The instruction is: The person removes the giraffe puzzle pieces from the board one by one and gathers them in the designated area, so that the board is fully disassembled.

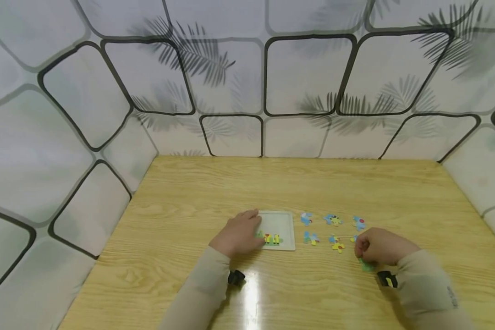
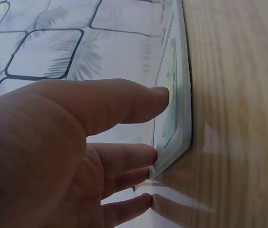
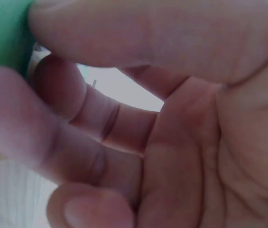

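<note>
A white puzzle tray (image 1: 277, 223) lies on the table, with a few joined green, yellow and red pieces (image 1: 276, 239) along its near side. My left hand (image 1: 237, 233) rests at the tray's left edge, its fingers fairly straight. In the left wrist view the thumb (image 2: 143, 102) reaches over the rim toward the pieces, and the other fingertips are right at the edge. To the right, my right hand (image 1: 382, 246) pinches a green puzzle piece (image 1: 366, 265) between thumb and fingers. That piece (image 3: 4, 35) is partly cut off in the right wrist view.
Between tray and right hand lie loose blue and yellow puzzle pieces in two rows, among them a blue one (image 1: 306, 218) and a yellow one (image 1: 338, 247). Another piece (image 1: 353, 239) is partly hidden by the right hand. Patterned walls (image 1: 305, 82) border the wooden table (image 1: 214, 183).
</note>
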A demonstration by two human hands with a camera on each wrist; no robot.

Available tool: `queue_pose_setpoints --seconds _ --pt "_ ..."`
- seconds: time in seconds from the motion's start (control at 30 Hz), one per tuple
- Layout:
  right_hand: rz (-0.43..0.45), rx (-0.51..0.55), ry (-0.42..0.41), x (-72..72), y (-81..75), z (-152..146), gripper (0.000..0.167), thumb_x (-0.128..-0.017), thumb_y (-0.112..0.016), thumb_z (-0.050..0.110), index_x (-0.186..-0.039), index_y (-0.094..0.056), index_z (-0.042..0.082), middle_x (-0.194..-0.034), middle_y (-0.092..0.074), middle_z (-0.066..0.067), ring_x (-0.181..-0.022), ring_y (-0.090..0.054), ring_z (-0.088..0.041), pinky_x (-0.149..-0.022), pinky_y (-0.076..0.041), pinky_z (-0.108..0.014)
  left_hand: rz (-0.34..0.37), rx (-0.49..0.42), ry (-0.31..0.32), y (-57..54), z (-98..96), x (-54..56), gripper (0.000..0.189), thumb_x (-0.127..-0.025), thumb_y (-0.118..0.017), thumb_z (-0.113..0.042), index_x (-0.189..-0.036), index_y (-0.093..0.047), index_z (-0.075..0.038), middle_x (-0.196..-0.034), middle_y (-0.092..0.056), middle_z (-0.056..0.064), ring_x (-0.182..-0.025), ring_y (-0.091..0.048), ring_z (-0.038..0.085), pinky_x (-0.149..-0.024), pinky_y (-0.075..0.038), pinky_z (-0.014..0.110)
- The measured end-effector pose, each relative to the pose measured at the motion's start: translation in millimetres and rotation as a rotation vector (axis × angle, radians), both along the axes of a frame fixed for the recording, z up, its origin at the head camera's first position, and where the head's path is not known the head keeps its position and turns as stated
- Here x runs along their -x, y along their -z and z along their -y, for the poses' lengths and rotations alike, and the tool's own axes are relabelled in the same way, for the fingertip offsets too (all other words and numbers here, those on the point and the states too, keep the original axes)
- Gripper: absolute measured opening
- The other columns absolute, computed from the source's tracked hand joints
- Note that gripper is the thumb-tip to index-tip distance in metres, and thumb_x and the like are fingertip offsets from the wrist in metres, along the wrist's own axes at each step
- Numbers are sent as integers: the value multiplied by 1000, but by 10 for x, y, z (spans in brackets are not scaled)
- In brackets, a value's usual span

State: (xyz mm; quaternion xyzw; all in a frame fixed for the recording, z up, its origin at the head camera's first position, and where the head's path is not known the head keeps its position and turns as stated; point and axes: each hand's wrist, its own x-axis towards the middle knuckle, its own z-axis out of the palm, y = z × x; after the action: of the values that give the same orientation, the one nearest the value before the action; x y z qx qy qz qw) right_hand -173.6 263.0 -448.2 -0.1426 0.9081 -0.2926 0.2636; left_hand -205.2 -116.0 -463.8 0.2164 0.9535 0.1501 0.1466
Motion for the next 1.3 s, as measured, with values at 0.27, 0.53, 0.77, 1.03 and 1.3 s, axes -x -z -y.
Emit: queue_pose_setpoints --seconds 0.27,0.53,0.77,1.03,1.3 --pt "-9 48 -32 -12 -41 223 7 -91 -69 13 -93 -64 10 -75 -59 -1 -57 -49 -12 -55 -43 -29 44 -25 -4 -30 21 -15 65 -94 -65 -29 -151 -45 -5 -163 -31 8 -150 -28 30 -117 -28 55" --pt "-159 16 -108 98 17 734 14 -91 -73 25 -95 -64 16 -75 -58 6 -58 -48 -8 -56 -43 -28 21 16 4 -28 1 -47 66 -96 -67 -35 -151 -47 -5 -163 -32 9 -149 -30 30 -117 -30 52" --pt "-253 28 -137 192 67 1266 11 -92 -72 22 -94 -66 12 -73 -57 8 -62 -49 -7 -59 -44 -27 -22 55 18 -23 10 -43 66 -96 -67 -38 -150 -47 -6 -162 -34 9 -148 -33 30 -115 -33 53" --pt "-261 62 -107 259 103 1705 33 -90 -71 17 -117 -67 -2 -75 -56 1 -62 -49 -13 -59 -43 -32 -24 101 31 -36 -9 -80 66 -99 -61 -39 -152 -43 -5 -163 -31 9 -149 -30 31 -116 -33 52" --pt "-327 10 -153 278 150 1871 35 -86 -75 15 -116 -68 -2 -86 -59 -1 -75 -51 -14 -71 -48 -40 -31 96 37 -60 12 -82 67 -98 -63 -41 -152 -44 -7 -163 -32 8 -149 -31 31 -115 -33 54"
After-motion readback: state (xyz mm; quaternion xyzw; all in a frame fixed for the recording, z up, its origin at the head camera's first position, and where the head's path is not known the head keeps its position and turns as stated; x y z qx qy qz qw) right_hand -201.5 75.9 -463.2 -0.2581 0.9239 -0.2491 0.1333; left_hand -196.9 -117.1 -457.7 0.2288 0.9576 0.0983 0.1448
